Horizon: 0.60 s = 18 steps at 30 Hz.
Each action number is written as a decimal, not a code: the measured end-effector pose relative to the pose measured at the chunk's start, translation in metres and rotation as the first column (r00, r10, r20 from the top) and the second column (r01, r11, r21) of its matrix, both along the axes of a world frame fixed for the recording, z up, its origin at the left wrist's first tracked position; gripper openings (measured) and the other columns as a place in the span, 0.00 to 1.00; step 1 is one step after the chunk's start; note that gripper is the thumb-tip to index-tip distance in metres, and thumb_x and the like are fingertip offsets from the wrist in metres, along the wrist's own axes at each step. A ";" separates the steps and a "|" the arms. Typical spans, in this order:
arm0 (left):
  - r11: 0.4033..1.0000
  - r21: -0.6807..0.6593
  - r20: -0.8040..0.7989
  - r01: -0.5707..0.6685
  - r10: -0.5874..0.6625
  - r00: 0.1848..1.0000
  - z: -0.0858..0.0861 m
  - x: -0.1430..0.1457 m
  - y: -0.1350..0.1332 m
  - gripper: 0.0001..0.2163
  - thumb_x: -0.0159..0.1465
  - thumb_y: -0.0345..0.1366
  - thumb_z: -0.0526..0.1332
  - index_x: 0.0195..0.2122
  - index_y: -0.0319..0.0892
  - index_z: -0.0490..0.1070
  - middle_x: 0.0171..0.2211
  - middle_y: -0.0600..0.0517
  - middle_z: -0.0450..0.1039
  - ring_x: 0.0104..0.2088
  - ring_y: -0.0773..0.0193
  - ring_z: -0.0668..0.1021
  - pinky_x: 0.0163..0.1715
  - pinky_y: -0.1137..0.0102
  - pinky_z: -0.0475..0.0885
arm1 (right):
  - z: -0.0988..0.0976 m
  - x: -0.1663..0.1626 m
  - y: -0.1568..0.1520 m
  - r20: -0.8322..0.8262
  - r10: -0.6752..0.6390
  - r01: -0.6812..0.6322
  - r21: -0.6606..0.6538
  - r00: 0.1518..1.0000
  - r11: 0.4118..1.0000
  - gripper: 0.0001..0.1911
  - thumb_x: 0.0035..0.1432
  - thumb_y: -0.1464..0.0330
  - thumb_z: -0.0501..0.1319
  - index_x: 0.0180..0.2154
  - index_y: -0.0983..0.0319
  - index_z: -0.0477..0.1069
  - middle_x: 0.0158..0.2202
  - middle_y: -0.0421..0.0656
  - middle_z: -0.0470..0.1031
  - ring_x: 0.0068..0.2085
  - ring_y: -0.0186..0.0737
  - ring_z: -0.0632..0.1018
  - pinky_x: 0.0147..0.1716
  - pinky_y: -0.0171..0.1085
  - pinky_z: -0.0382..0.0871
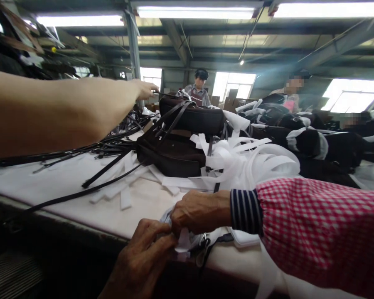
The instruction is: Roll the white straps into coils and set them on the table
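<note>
My left hand (pixel 145 257) and my right hand (pixel 199 211) meet at the table's front edge. The fingers of both are closed, pinching a small white piece of material (pixel 182 244) between them. A zipper end (pixel 205 239) and a dark strap lie just to the right of it. My right forearm wears a red checked sleeve cover (pixel 324 232) over a striped cuff. Beyond my hands sits a heap of white strips (pixel 249 160), beside two stacked dark brown bags (pixel 174 155).
Another person's bare arm (pixel 65 110) reaches in from the left, its hand (pixel 145 89) at the upper bag's top. Black straps (pixel 93 151) trail over the white table (pixel 65 178). More dark bags (pixel 330 145) pile up at right. Other people work at the back.
</note>
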<state>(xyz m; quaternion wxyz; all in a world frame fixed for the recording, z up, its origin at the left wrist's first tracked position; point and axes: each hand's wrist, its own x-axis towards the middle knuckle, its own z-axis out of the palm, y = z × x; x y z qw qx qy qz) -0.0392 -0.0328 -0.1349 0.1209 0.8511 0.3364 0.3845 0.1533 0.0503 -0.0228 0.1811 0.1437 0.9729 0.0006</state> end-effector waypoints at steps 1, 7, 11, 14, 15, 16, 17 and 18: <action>1.000 -0.013 -0.019 0.009 -0.009 1.000 0.001 -0.001 0.000 0.15 0.70 0.24 0.57 0.52 0.49 0.73 0.50 0.49 0.74 0.50 0.60 0.74 0.48 0.72 0.75 | -0.001 0.001 -0.002 -0.014 0.032 -0.031 0.052 0.999 0.998 0.10 0.69 0.76 0.56 0.41 0.64 0.77 0.36 0.44 0.80 0.31 0.38 0.75 0.24 0.38 0.54; 0.998 -0.056 -0.032 0.023 -0.025 0.999 0.005 -0.005 0.005 0.15 0.71 0.24 0.56 0.51 0.50 0.73 0.50 0.50 0.73 0.51 0.61 0.73 0.49 0.73 0.73 | -0.008 0.011 -0.006 -0.088 0.218 -0.200 0.184 0.972 0.962 0.14 0.74 0.74 0.52 0.38 0.65 0.74 0.36 0.44 0.77 0.30 0.37 0.70 0.25 0.41 0.52; 0.995 -0.074 -0.015 0.063 -0.064 0.998 0.011 0.001 0.007 0.11 0.73 0.27 0.56 0.47 0.49 0.73 0.46 0.52 0.75 0.49 0.61 0.72 0.46 0.72 0.72 | -0.011 0.023 -0.002 -0.156 0.145 -0.139 0.050 0.977 0.989 0.10 0.72 0.76 0.55 0.40 0.65 0.74 0.36 0.42 0.76 0.31 0.33 0.69 0.27 0.37 0.55; 0.985 -0.152 -0.044 0.078 -0.086 0.995 0.020 0.003 0.009 0.10 0.74 0.28 0.53 0.44 0.47 0.73 0.44 0.52 0.75 0.48 0.60 0.72 0.46 0.70 0.70 | -0.017 0.032 0.001 -0.251 0.019 -0.029 -0.037 0.968 0.999 0.09 0.67 0.81 0.57 0.40 0.65 0.74 0.35 0.40 0.73 0.30 0.32 0.67 0.27 0.35 0.54; 0.980 -0.181 -0.062 0.079 -0.092 0.994 0.023 0.002 0.010 0.10 0.74 0.28 0.53 0.43 0.47 0.73 0.43 0.52 0.75 0.47 0.60 0.72 0.46 0.69 0.70 | -0.019 0.035 0.002 -0.268 -0.028 0.010 -0.069 0.963 0.998 0.08 0.65 0.80 0.58 0.39 0.65 0.74 0.35 0.39 0.72 0.29 0.32 0.66 0.27 0.34 0.54; 0.975 -0.207 -0.085 0.081 -0.101 0.991 0.027 0.002 0.012 0.10 0.74 0.28 0.54 0.42 0.46 0.73 0.42 0.53 0.75 0.46 0.61 0.72 0.46 0.69 0.69 | -0.020 0.037 0.002 -0.277 -0.069 0.043 -0.102 0.958 0.994 0.07 0.64 0.80 0.59 0.38 0.65 0.74 0.34 0.39 0.71 0.29 0.32 0.66 0.28 0.34 0.55; 0.969 -0.236 -0.115 0.073 -0.102 0.988 0.030 0.001 0.015 0.09 0.74 0.29 0.54 0.41 0.46 0.73 0.41 0.53 0.75 0.46 0.61 0.73 0.46 0.69 0.69 | -0.022 0.039 0.002 -0.285 -0.105 0.071 -0.127 0.953 0.989 0.06 0.63 0.79 0.61 0.36 0.65 0.73 0.34 0.39 0.70 0.29 0.32 0.66 0.28 0.33 0.56; 0.964 -0.257 -0.146 0.066 -0.106 0.984 0.034 0.001 0.018 0.09 0.74 0.29 0.54 0.40 0.46 0.73 0.40 0.53 0.75 0.45 0.61 0.73 0.45 0.68 0.68 | -0.022 0.042 0.001 -0.297 -0.134 0.094 -0.145 0.946 0.985 0.05 0.61 0.79 0.62 0.35 0.66 0.73 0.33 0.39 0.69 0.30 0.32 0.66 0.29 0.33 0.56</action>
